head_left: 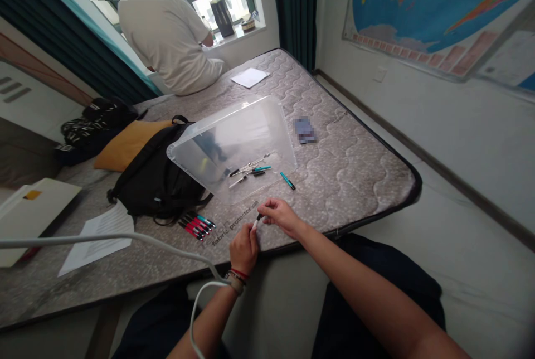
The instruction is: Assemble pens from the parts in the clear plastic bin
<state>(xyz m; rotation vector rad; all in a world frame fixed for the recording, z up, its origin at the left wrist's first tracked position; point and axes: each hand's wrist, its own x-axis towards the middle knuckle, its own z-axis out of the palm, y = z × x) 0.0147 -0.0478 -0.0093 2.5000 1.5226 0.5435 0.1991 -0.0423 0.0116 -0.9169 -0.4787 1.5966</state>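
Note:
Near the mattress's front edge, my left hand point(243, 249) is closed around the white barrel of a pen point(255, 224). My right hand point(279, 217) pinches the pen's black end. Just beyond my hands, a teal pen with a black end point(287, 180) lies on the mattress point(359, 175). Loose pen parts and a teal pen point(261, 169) rest in the clear plastic bin point(234, 125), which lies tilted. To the left is a row of several red, black and teal pens point(198, 226).
A black backpack point(161, 180), yellow envelope point(131, 144) and printed sheet point(102, 236) lie left. White paper point(249, 77) and a blurred blue item point(305, 130) lie beyond. A person in a pale shirt point(163, 41) sits by the window. A pale cable point(167, 245) crosses near my left wrist.

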